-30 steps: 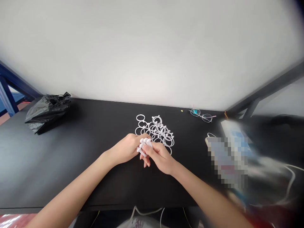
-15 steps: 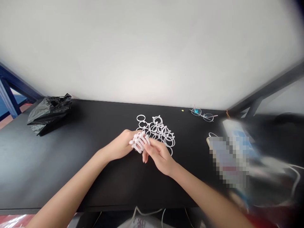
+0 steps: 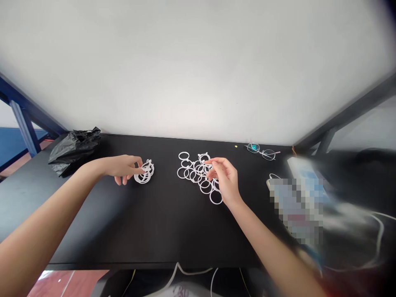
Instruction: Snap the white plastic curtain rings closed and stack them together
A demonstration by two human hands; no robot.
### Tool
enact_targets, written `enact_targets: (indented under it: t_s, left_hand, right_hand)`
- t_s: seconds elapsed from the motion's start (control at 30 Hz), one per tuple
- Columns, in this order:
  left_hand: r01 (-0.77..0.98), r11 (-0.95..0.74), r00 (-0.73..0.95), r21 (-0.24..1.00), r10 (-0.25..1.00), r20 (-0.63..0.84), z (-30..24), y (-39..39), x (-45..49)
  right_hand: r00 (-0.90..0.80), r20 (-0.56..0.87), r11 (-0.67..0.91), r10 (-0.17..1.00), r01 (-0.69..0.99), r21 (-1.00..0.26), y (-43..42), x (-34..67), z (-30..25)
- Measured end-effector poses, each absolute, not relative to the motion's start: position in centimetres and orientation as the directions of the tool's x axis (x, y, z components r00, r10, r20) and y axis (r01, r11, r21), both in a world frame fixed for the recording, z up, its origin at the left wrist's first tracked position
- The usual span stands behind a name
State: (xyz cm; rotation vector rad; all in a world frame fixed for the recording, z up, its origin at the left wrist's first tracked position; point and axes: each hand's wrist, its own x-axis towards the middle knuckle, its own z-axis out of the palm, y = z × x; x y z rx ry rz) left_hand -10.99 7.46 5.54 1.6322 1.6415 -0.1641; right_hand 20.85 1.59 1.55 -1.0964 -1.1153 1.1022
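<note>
My left hand is at a small stack of white plastic rings with little knobs, lying slightly fanned on the black table. Its thumb and forefinger are apart at the stack's left side, with the thumb tip over the rings. Curved over the right side of a larger spread of similar white rings is my right hand. Its fingers are loosely bent and apart, the tips close above the rings. I cannot tell whether they touch one; the palm and fingers hide some of the rings.
A crumpled black plastic bag sits at the table's back left. Eyeglasses lie at the back right, near a small yellow bit. A blurred device and white cables are at the right. The wall rises behind the table.
The stack of rings, held between both hands before, is now on the table left of the spread. My left hand has moved left with it; my right hand has moved right over the spread.
</note>
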Motion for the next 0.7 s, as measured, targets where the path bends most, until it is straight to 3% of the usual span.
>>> enact_targets:
  t_s: [0.13,0.23,0.43,0.57,0.7]
  left_hand:
    - [0.914,0.172,0.114,0.368,0.761,-0.639,6.7,7.1,-11.4]
    - [0.937,0.087,0.101,0.339,0.86,-0.5,8.5,6.1,-11.5]
    - [0.903,-0.111,0.207,0.414,0.959,-0.193,9.3,3.9,-5.3]
    - [0.963,-0.144,0.194,0.228,0.957,-0.214,5.8,3.6,1.4]
    - [0.976,-0.154,0.192,0.153,0.943,-0.271,3.8,4.2,3.9]
  right_hand:
    - [0.102,0.142,0.148,0.985,-0.055,-0.987,1.7,21.0,1.5]
    - [0.083,0.179,0.181,0.98,-0.012,-0.983,1.7,20.9,1.3]
    - [0.091,0.18,0.179,0.979,0.02,-0.984,1.8,20.9,0.9]
    - [0.124,0.186,0.185,0.975,0.016,-0.983,1.9,21.1,1.0]
    - [0.13,0.184,0.186,0.974,-0.001,-0.983,1.9,21.2,1.1]
